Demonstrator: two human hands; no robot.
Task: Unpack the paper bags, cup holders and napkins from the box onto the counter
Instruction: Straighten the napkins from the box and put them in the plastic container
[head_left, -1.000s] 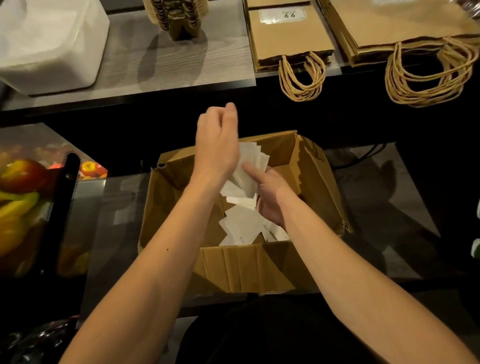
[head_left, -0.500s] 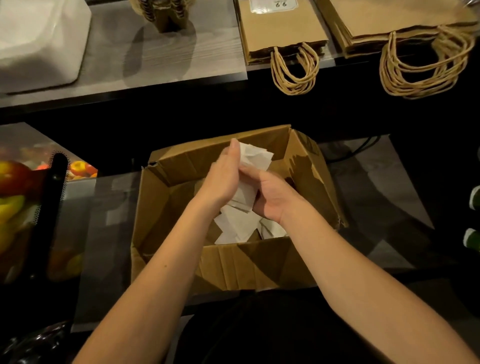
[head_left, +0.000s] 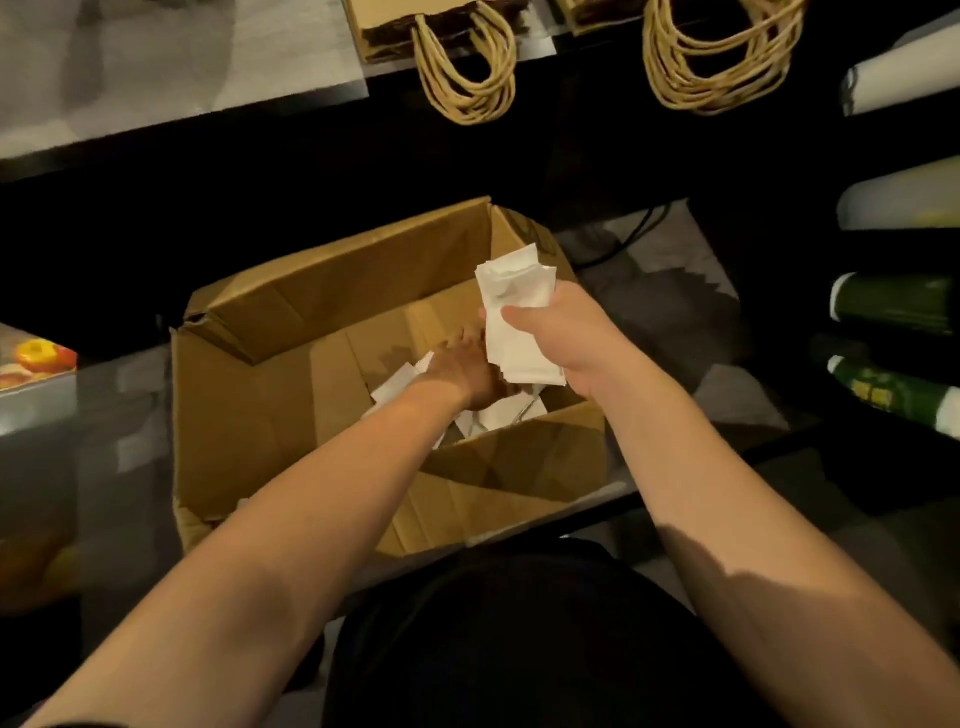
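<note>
Holding a napkin stack (head_left: 514, 322) above the box (head_left: 322, 291) at centre frame, the right hand (head_left: 566, 332) now grips it alone. The left hand (head_left: 467, 371) has dropped onto loose napkins (head_left: 501, 413) inside — its grip I cannot tell. Bags (head_left: 395, 21) already lie on the counter (head_left: 156, 67), upper frame — only napkins seem left.

Box (head_left: 332, 291) open in the middle, below and in front of the bench (head_left: 171, 67). Loose napkins (head_left: 506, 413) inside at its right near corner, left hand (head_left: 462, 374) down among them. Napkin stack (head_left: 514, 322) in right hand (head_left: 566, 335), above the box's right side. Paper bags (head_left: 410, 21) on the bench behind, handles over its front edge. Bottles (head_left: 893, 304) at right.
</note>
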